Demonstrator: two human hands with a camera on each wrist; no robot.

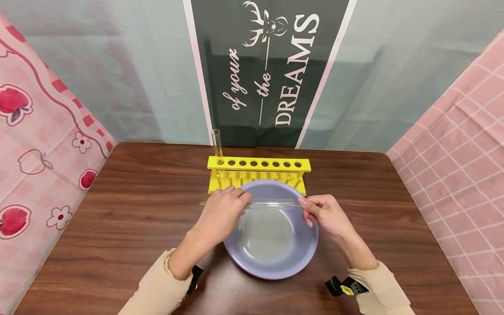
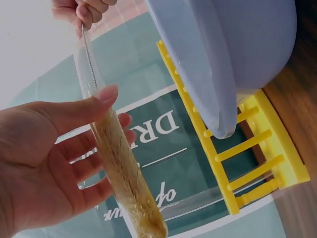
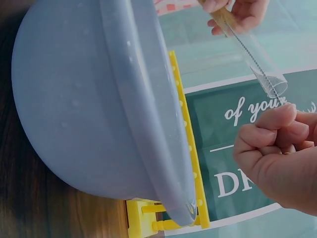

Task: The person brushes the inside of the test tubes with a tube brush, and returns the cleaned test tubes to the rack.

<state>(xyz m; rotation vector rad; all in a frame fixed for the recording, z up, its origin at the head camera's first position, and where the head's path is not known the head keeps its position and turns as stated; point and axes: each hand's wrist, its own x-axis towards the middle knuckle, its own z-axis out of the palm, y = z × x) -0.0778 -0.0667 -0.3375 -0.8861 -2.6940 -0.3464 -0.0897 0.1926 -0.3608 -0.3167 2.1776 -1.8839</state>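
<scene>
Over the basin, my left hand (image 1: 222, 213) holds a clear glass test tube (image 1: 275, 204) lying sideways, thumb on one side and fingers on the other in the left wrist view. Inside the tube are the tan bristles of a test tube brush (image 2: 121, 166), reaching towards its rounded end. From the tube's mouth comes the brush's twisted wire handle, its end pinched by my right hand (image 3: 282, 153). Under both hands stands a lilac basin (image 1: 271, 273) holding slightly cloudy water (image 1: 267, 236).
Behind the basin, touching or nearly so, is a yellow test tube rack (image 1: 260, 163). Another clear test tube (image 1: 217, 144) stands in its leftmost hole. All rests on a dark wooden table (image 1: 90, 218), with a printed cloth (image 1: 157, 87) hanging behind.
</scene>
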